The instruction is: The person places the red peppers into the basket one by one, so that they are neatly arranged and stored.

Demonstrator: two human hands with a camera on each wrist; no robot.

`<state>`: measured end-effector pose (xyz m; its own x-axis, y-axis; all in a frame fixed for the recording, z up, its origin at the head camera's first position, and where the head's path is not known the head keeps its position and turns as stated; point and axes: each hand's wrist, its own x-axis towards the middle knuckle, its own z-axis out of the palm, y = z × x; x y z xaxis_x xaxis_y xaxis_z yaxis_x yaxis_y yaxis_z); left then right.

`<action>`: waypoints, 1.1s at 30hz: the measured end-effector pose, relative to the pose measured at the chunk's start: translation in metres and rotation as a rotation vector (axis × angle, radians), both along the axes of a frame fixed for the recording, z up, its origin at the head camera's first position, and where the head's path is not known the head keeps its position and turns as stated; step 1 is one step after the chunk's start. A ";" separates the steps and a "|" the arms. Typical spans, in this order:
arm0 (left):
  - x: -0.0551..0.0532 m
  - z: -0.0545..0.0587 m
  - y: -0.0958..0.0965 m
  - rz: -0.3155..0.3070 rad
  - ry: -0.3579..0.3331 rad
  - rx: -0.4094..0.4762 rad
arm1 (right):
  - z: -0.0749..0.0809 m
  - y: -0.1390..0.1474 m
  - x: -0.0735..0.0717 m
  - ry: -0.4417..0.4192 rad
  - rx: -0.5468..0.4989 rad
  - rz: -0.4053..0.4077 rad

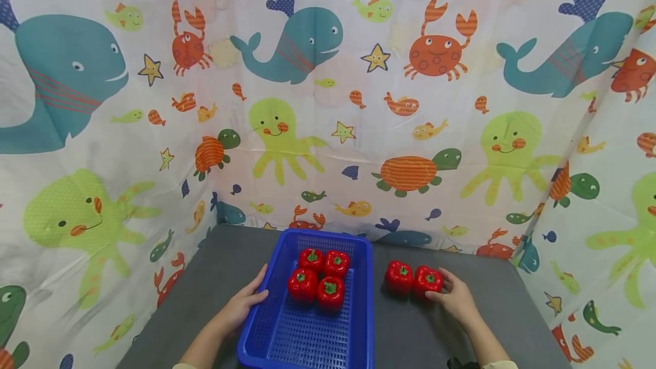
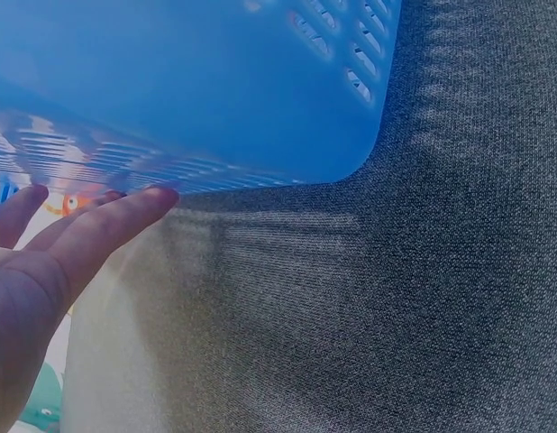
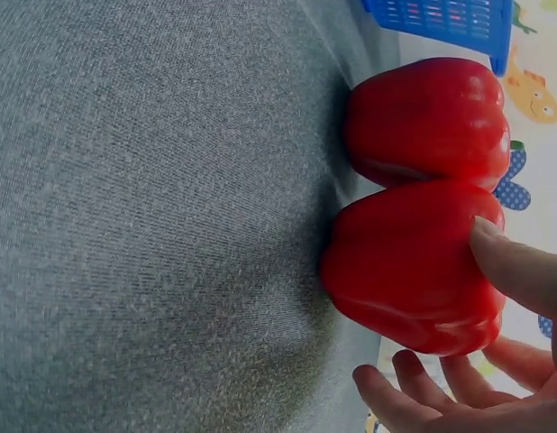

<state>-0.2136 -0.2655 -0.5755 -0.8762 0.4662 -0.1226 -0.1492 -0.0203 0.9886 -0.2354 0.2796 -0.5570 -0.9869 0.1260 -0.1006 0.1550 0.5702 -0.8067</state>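
My right hand (image 1: 458,299) is at the right side of a red bell pepper (image 1: 427,281), its thumb on the pepper's skin and its fingers around the far side. This pepper stands on the grey table against a second red bell pepper (image 1: 398,276); the right wrist view shows the held pepper (image 3: 414,266) side-on. Along the left wall of a blue plastic basket (image 1: 371,300) is my left hand (image 1: 240,307), fingers extended, fingertips right at the slotted side (image 2: 251,135). Several red bell peppers with green stems, one of them at the front (image 1: 331,293), sit in the basket's far half.
The grey cloth-covered table (image 1: 410,340) carries the basket and both loose peppers. A curtain (image 1: 359,198) printed with sea animals rises behind the table and on both sides. A dark band (image 1: 461,364) is at my right wrist.
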 end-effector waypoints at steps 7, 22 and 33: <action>-0.001 -0.001 0.000 0.006 0.011 -0.007 | 0.002 0.000 0.003 0.006 -0.008 -0.046; 0.002 -0.002 -0.004 0.012 -0.005 0.002 | 0.037 -0.009 0.017 0.159 -0.006 -0.174; -0.001 0.002 -0.001 -0.011 -0.003 -0.031 | 0.075 -0.027 0.036 0.206 -0.040 -0.192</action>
<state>-0.2143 -0.2662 -0.5739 -0.8706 0.4718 -0.1396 -0.1520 0.0119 0.9883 -0.1995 0.2527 -0.4819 -0.9456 0.3125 0.0907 0.0877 0.5130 -0.8539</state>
